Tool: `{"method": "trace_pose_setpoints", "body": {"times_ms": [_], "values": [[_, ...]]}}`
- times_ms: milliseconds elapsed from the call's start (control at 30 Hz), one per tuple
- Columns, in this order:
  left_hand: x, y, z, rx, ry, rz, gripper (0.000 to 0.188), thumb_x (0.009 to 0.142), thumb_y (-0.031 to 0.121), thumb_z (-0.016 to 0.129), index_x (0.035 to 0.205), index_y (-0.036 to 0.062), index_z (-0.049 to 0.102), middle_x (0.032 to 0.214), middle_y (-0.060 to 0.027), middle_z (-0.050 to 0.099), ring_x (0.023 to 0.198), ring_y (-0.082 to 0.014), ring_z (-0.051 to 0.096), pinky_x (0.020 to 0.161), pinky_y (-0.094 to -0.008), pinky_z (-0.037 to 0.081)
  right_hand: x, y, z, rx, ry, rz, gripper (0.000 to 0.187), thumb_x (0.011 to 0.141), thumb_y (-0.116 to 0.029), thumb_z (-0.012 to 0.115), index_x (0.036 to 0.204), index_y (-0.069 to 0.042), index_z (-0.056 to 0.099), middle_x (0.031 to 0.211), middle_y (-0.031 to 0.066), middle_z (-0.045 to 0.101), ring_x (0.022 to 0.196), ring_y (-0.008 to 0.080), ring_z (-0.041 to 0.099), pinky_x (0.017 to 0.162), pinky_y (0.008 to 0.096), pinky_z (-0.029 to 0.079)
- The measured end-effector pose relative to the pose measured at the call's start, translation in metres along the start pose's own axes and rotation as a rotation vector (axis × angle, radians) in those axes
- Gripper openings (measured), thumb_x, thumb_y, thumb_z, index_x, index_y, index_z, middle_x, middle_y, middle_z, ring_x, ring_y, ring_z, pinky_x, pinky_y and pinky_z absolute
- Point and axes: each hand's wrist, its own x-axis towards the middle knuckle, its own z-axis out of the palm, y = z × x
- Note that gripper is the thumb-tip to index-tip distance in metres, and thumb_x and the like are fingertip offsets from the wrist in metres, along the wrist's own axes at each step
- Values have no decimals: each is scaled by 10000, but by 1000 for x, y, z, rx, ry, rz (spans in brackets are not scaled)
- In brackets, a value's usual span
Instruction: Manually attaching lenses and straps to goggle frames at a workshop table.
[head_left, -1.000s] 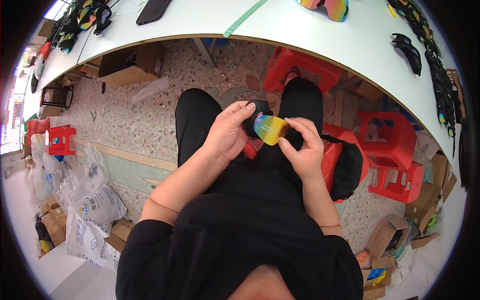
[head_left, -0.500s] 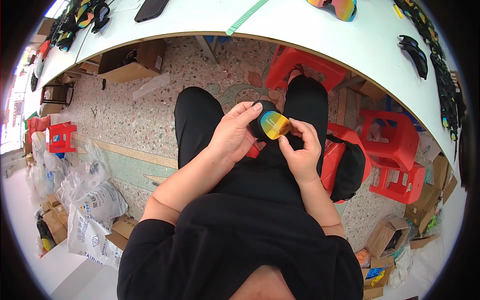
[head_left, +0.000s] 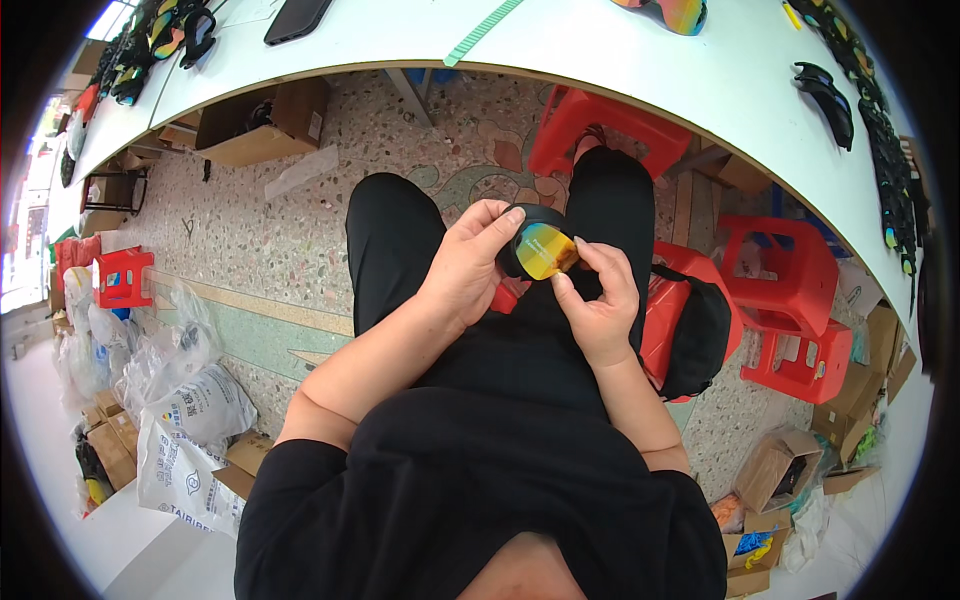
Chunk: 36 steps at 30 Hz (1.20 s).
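Above my lap, between the knees, my left hand [head_left: 468, 260] is closed around a black sunglasses frame [head_left: 540, 214], the thumb pressing on its upper edge. A curved mirrored lens [head_left: 545, 250], yellow-orange with a blue-green edge, lies against the frame. Thumb and fingers of my right hand [head_left: 605, 300] pinch the lens at its right end. Whether the lens is seated in the frame I cannot tell, since the fingers and the lens itself cover much of the rim.
A white table [head_left: 600, 75] curves ahead, bearing mirrored sunglasses [head_left: 683, 14], a black frame [head_left: 828, 105], a phone [head_left: 298, 20] and a green strip [head_left: 483, 32]. Red stools [head_left: 780, 265] and a black bag [head_left: 700, 340] stand to the right. Boxes and plastic bags lie around the floor.
The lens and frame have tilted slightly in my hands, and the lens has shifted a little to the left. Both hands keep their grip. The whole view has moved slightly.
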Motion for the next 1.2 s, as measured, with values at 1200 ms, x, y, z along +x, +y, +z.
{"method": "trace_pose_setpoints", "body": {"times_ms": [1200], "values": [[3,58,-16,1090,-496,181,637,700,150,877,1284,78,635,1131,-49,680,1028,-124,625,903,-273,482,3,2,5,376,-148,242,373,730,22,768,1081,-20,649,997,80,622,845,147,592,760,258,496]]}}
